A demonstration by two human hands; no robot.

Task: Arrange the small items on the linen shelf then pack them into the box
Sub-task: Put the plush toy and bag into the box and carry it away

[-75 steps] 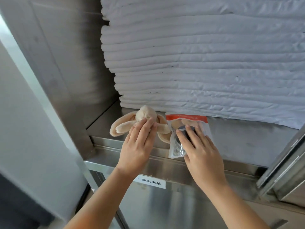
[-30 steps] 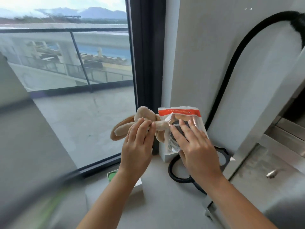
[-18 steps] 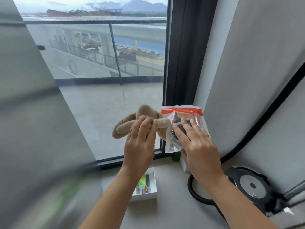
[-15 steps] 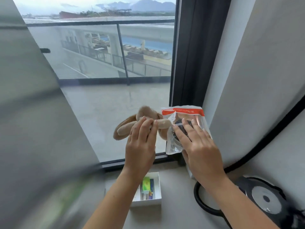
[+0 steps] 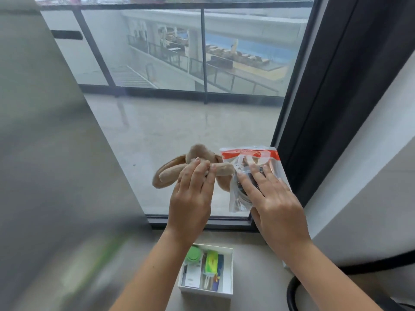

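**Head view.** Left hand grips a tan plush, fingers folded over its limbs. Right hand pinches a clear, red-topped pouch, fingers spread on its face. Both items are held aloft, touching, before the window. Below them an open white box stands on the floor near its window edge, holding green items.

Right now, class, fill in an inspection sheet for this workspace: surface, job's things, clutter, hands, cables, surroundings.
Surface: grey floor; the box stands on it.
Job's things: plush toy and bag held in the air above the open box, which holds a green item and other small things.
Clutter: nothing seen.
Hands: left hand grips the plush toy; right hand holds the bag.
Cables: black hose curves at lower right.
Surroundings: window ahead; blurred grey panel at left.
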